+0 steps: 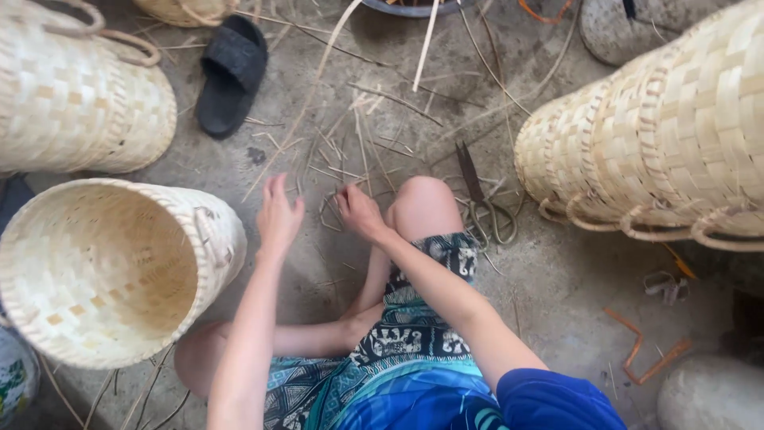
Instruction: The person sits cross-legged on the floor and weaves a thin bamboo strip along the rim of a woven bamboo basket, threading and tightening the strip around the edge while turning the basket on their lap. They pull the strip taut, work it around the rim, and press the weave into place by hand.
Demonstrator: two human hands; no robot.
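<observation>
pale woven bamboo baskets lie finished on the concrete floor, one on its side at far left with its mouth open toward the camera, so weaving looks largely done. just right of it, the left hand hangs spread and empty over loose thin bamboo strips. the right hand pinches narrowly at a curled strip by the knee. metal scissors rest beside a stack of baskets.

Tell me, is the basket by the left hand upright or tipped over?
Tipped. The basket lies on its side, its round mouth facing the camera, and its inside looks empty.
</observation>
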